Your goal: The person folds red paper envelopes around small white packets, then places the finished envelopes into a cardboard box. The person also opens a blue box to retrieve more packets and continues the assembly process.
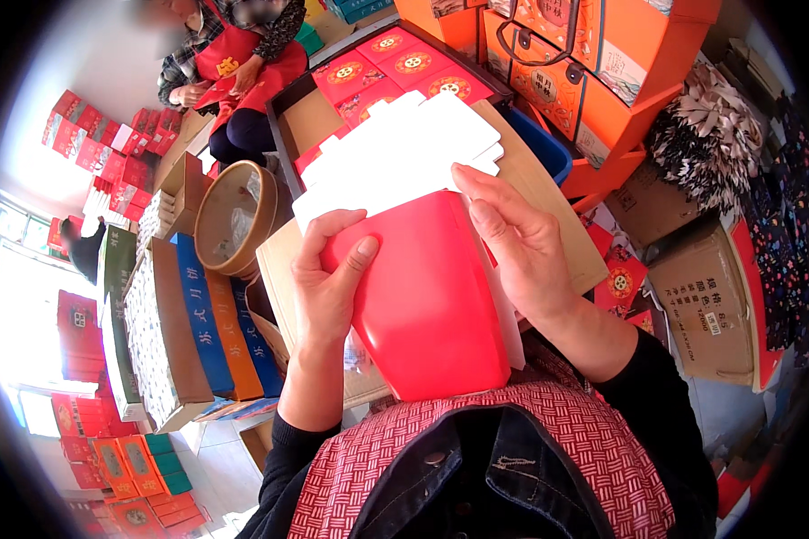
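A glossy red cardboard box (427, 296) leans against my lap, its wide end pointing away from me. My left hand (328, 274) grips its far left corner, with the thumb on the red face and the fingers round the edge. Beside the far right corner is my right hand (521, 242); its fingers are stretched and the fingertips are at the box's edge and the white card. Just beyond the box lie several flat white die-cut cards (395, 157), overlapping on a brown cardboard surface (557, 211). The box's underside is hidden.
Past the white cards stands a dark-rimmed tray (283, 135) of red printed boxes (413, 63). Orange gift boxes (548, 81) are stacked at far right, above a blue bin (544, 148). Left are a round tan basket (234, 220) and cartons (166, 332). A person in a red apron (229, 54) sits far left.
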The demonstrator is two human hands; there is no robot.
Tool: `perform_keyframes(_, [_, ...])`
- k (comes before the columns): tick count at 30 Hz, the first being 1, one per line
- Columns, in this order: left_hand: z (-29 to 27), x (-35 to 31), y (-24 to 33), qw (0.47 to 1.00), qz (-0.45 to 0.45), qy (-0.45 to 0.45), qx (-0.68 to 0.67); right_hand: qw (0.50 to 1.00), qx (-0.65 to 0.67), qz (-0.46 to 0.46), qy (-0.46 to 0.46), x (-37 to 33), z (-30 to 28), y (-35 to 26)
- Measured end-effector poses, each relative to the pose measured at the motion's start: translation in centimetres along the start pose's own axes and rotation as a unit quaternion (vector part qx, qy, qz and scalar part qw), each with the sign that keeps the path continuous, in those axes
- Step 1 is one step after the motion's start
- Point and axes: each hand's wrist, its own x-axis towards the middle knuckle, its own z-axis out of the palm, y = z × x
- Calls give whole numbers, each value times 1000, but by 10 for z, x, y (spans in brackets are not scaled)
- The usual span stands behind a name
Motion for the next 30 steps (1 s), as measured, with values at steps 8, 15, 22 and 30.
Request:
perform_keyframes(8, [-1,3,-4,998,51,-16,13,894,347,278,42,9,-2,-11])
perform_keyframes(15, [-5,7,-9,993,100,-53,13,891,323,318,37,17,-8,-11])
perform_keyframes(22, [-8,4,-16,998,14,-58,-37,867,367,337,6,17,-9,0])
perform_keyframes(30, [-10,3,-23,998,-29,-38,-41,920,306,246,-17,-17,-12,9])
